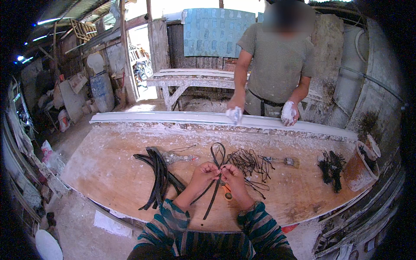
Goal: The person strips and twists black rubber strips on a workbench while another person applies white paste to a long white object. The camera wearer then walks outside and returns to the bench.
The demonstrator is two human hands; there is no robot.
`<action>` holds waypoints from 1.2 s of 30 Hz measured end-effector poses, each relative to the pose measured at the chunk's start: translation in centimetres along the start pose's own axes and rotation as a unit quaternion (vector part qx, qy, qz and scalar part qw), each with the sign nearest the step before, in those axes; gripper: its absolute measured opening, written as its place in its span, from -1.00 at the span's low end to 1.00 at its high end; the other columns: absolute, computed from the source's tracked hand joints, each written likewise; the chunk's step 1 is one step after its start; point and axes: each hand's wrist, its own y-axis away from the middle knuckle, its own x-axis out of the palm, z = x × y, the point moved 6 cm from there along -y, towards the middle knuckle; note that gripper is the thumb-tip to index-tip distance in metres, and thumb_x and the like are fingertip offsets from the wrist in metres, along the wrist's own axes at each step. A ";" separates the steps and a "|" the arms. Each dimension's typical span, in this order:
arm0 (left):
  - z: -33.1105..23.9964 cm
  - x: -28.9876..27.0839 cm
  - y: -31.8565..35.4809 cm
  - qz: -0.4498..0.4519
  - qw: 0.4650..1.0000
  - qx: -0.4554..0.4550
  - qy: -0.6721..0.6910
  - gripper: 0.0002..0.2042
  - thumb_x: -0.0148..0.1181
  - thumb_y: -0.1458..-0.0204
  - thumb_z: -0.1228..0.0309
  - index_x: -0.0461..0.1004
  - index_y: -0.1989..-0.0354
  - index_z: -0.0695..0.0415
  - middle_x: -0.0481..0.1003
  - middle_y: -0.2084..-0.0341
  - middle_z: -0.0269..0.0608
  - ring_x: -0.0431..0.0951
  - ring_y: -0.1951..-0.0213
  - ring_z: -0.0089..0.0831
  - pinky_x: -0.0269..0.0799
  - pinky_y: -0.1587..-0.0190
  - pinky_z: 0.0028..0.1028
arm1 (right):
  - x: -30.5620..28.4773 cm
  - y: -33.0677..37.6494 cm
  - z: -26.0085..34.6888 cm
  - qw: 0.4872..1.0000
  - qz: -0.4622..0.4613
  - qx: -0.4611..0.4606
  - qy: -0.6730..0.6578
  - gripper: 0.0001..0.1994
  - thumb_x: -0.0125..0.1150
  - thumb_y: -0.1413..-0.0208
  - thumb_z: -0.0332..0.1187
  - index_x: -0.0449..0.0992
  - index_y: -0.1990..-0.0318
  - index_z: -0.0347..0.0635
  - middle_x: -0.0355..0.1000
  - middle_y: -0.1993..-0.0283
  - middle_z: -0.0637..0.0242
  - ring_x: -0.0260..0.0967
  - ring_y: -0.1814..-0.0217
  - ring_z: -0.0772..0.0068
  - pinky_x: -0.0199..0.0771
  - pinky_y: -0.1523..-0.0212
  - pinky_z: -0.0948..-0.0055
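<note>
My left hand point(205, 173) and my right hand point(234, 177) meet over the middle of the wooden table, fingertips pinched together on a thin black strip point(211, 200). The strip makes a loop above my fingers, and its loose ends hang below them toward me. Left of my left hand lies a bundle of thick black strips point(157, 177). Beyond my right hand is a pile of thin black knotted cords point(248, 161). Scissors with orange handles point(227, 193) are partly hidden beside my right wrist.
A paintbrush point(289, 162), a dark tangle of cords point(333, 168) and a brown bucket point(359, 171) sit to the right on the table point(112, 173). A long white moulding point(190, 117) spans the far edge. Across it stands a person point(279, 60) with white-coated hands.
</note>
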 end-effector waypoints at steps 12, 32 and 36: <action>-0.5 0.0 0.3 -0.019 0.999 -0.046 0.019 -0.94 0.13 0.06 0.53 0.40 0.40 0.16 0.45 0.50 -0.36 0.44 0.45 -0.64 0.44 0.36 -0.63 | 0.9 1.6 3.3 0.912 -0.064 -0.289 0.285 -0.93 0.06 -0.01 -0.48 0.43 0.36 -0.28 0.32 0.49 0.34 0.23 0.45 0.54 0.23 0.41 0.58; 0.5 -1.2 0.6 -0.029 0.990 -0.120 0.071 -0.83 0.09 0.08 0.59 0.40 0.27 0.22 0.47 0.39 -0.26 0.50 0.35 -0.50 0.51 0.26 -0.48 | 2.0 2.4 4.8 0.834 0.024 -0.383 0.396 -0.84 0.00 0.07 -0.58 0.39 0.28 -0.24 0.33 0.07 0.12 0.31 0.07 0.08 0.34 0.14 0.30; 0.4 -1.0 0.6 -0.032 0.991 -0.119 0.054 -0.82 0.10 0.08 0.57 0.39 0.25 0.23 0.47 0.37 -0.24 0.50 0.32 -0.48 0.50 0.24 -0.46 | 2.1 2.4 5.1 0.864 0.052 -0.341 0.366 -0.83 -0.02 0.06 -0.59 0.38 0.27 -0.24 0.31 0.03 0.12 0.33 0.10 0.04 0.35 0.14 0.28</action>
